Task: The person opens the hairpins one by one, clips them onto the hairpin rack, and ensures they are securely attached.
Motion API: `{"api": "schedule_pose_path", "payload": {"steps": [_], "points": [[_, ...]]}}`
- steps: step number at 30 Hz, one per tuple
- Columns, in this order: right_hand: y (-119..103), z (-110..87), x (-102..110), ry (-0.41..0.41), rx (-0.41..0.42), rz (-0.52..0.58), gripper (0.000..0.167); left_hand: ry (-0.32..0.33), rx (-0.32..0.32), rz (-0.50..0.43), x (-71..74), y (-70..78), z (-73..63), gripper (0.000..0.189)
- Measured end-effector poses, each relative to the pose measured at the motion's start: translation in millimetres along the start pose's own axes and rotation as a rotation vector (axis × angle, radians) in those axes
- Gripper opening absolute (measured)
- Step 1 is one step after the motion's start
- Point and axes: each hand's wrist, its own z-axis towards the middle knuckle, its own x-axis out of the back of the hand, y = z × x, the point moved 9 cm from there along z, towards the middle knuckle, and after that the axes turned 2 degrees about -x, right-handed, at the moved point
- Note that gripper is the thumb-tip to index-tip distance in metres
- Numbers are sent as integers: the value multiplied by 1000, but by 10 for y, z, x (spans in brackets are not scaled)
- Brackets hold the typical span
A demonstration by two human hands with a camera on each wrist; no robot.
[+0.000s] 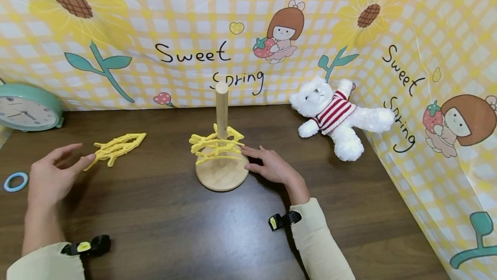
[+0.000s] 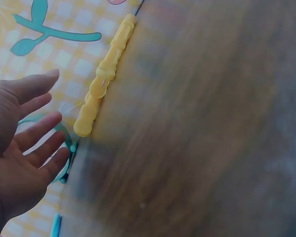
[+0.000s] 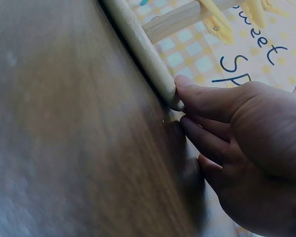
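On the table at left lies a flat yellow openwork piece of jointed plastic links [image 1: 120,147]. My left hand [image 1: 54,174] hovers at its near end, with the thumb tip overlapping it in the head view. In the left wrist view the fingers [image 2: 42,140] are spread and hold nothing, apart from the yellow piece [image 2: 104,74]. A round wooden stand with an upright post [image 1: 222,176] stands mid-table, several similar yellow pieces [image 1: 215,145] around its post. My right hand [image 1: 273,165] holds the right rim of the base, thumb and fingertips against it [image 3: 153,64].
A green alarm clock [image 1: 29,107] stands at the back left, with a light blue ring [image 1: 15,182] nearer on the table. A white teddy bear in a striped shirt [image 1: 334,114] lies at the back right. Checked yellow cloth [image 1: 186,21] hangs behind and at the right.
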Motion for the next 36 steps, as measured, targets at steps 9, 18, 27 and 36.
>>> {"api": "schedule_pose_path", "payload": {"steps": [9,18,27,36], "points": [[12,-1,6,5,3,2,51,-14,-15,27,-67,-78,52,77],[23,4,1,0,9,11,51,-34,-31,43,-111,-147,91,74],[17,15,-2,5,16,8,51,-70,-30,64,-149,-176,148,68],[30,3,2,0,-17,4,51,-50,-78,126,-131,-103,134,51]]}}
